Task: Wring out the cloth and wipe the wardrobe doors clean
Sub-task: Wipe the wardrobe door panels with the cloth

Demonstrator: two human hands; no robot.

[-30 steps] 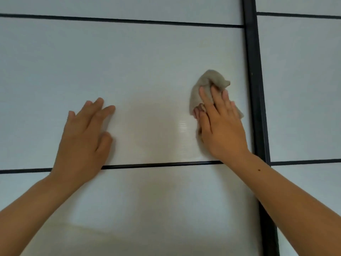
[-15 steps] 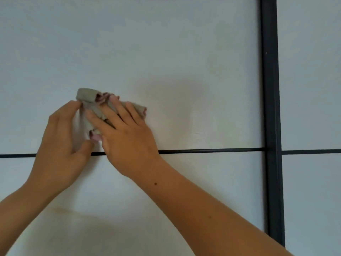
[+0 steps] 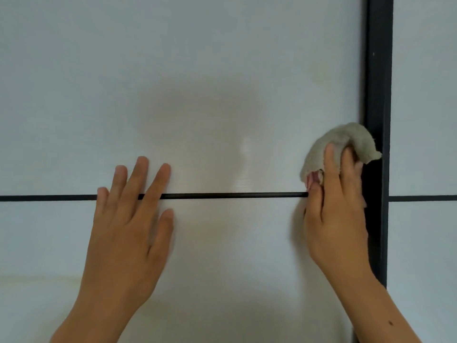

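- Wardrobe door point(image 3: 197, 70): a pale panel fills the view. Wiping is judged to be in progress. Wringing is presumed complete, since the cloth is already on the surface and no drips or runs show. A faint sheen point(image 3: 244, 149) is visible mid-panel, but which areas have already been wiped cannot be determined. A yellowish mark point(image 3: 37, 277) shows low on the left. The adjoining panel to the right, and everything outside the view, are judged not yet done.
- Vertical frame point(image 3: 378, 70): a black upright bounds the panel on the right. The cloth touches its left edge.
- Horizontal strip point(image 3: 222, 195): a thin black bar crosses the panel. Both hands lie across it.
- Left hand point(image 3: 128, 231): flat on the door, fingers straight and spread, holding nothing. It appears to act as a brace, well apart from the cloth.
- Right hand point(image 3: 333, 206): at the panel's right edge, fingers nearly straight, laid over the cloth and pressing it to the door. Whether the thumb pinches a fold cannot be determined.
- Cloth point(image 3: 351, 137): grey-beige and bunched, above the strip. It lies under and beyond the right fingertips, with its right tip overlapping the frame.
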